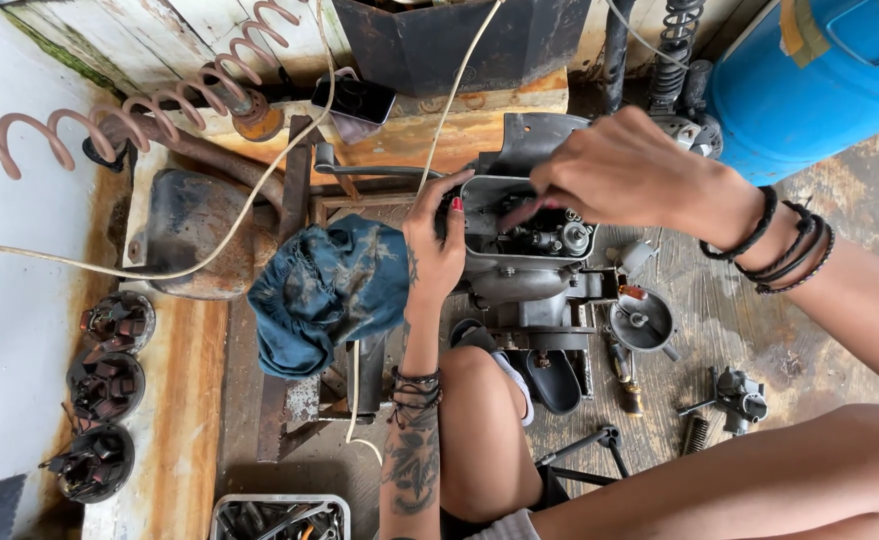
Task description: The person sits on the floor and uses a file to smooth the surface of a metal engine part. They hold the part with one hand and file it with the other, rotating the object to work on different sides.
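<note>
I see a dull grey cast-metal engine case [529,235], greasy and matt. Left of it lies a crumpled blue cloth rag [324,290], stained. Beyond the case, a rusty rough coil spring [149,105]; to its right, a glossy blue plastic drum [809,80]. Below it, worn, grimy wooden floor planks [749,320].

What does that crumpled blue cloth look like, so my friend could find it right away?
Start at the grey engine block in the middle, where the left hand grips its edge. Just beside that hand, on the side away from the engine, lies the blue cloth, bunched over rusty metal bars. It is the only soft, crumpled thing there, dark blue with pale grimy smears, while everything near it is hard metal.
</note>
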